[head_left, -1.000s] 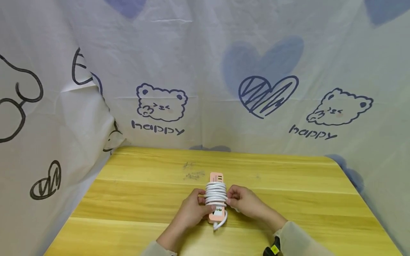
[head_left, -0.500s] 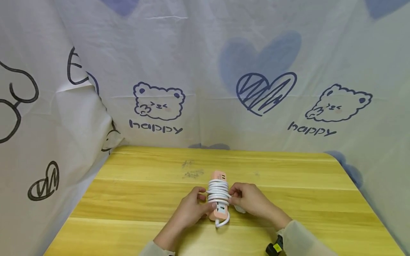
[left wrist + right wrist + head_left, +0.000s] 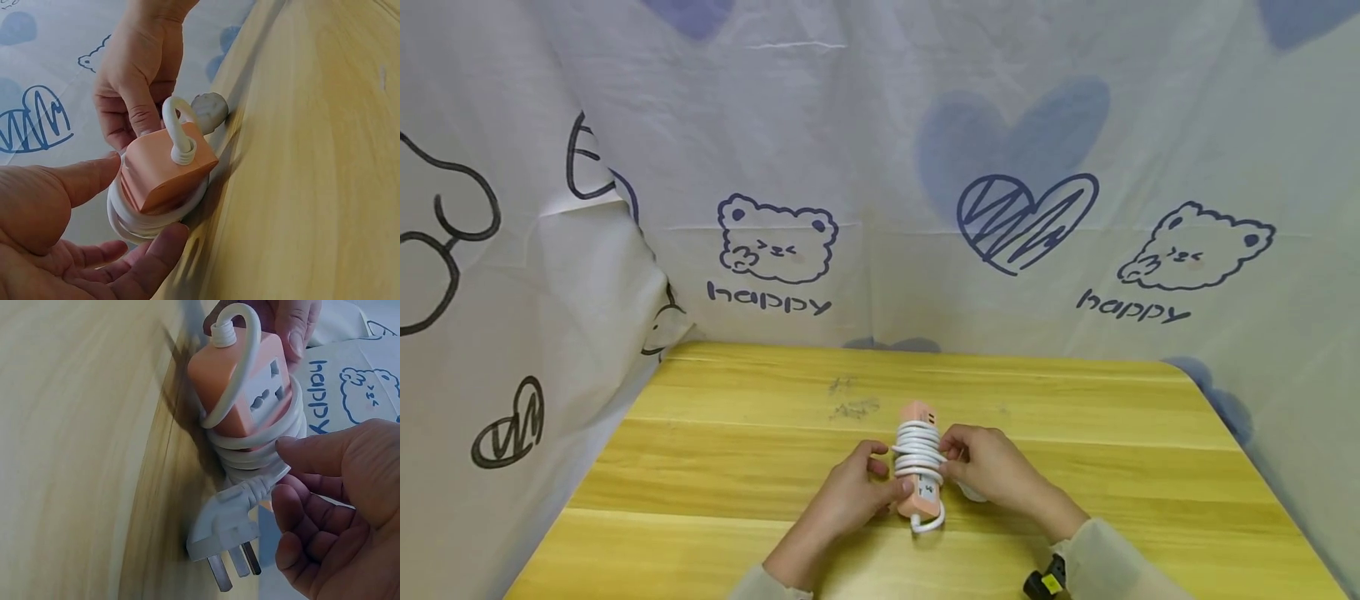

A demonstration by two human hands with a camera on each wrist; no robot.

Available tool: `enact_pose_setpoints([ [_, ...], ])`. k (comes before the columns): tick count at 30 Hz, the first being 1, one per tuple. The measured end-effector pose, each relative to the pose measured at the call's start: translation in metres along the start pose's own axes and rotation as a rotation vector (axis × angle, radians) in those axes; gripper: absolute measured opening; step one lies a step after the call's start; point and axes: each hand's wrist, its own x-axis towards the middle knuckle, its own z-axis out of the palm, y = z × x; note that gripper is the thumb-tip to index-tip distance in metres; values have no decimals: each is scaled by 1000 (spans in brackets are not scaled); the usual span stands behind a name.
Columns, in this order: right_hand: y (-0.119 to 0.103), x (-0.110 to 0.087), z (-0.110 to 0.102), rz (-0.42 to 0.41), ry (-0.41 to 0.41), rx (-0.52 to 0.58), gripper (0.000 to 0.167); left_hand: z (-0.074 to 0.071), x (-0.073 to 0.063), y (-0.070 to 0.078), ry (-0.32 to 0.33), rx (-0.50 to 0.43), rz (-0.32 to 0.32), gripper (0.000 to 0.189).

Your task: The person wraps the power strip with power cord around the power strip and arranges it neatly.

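Note:
A pink power strip (image 3: 917,503) lies near the middle of the table, with its white cord (image 3: 917,438) wound around it in several turns. My left hand (image 3: 852,493) holds the strip from the left, thumb on its near end and fingers at its side. On the other side, my right hand (image 3: 994,472) pinches the cord close to the white plug (image 3: 225,519), whose three prongs show in the right wrist view. At the strip's near end a short loop of cord (image 3: 178,122) bends back. White sockets (image 3: 267,394) face up beside the coils.
The yellow wood-grain table (image 3: 715,467) carries dark scuff marks beyond the strip. A pale curtain (image 3: 880,150) with bears and hearts hangs behind and to the left. A dark band (image 3: 1047,577) is at my right wrist.
The strip has shifted slightly right and tilted, with both hands still at it. The plug shows more beneath my right hand, and the coils have spread a little.

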Motion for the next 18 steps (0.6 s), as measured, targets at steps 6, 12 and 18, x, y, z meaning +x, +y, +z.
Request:
enact_pose_setpoints([
  [6,-2,-2,-2,1,8,-21,11,2,-1,1,-12,4,-12,75],
  [12,-9,0,5,-44,48,-44,11,3,-4,2,-46,29,-16,52],
  [18,-17,6,18,-54,82,2,15,-8,-4,1,-70,64,-51,40],
])
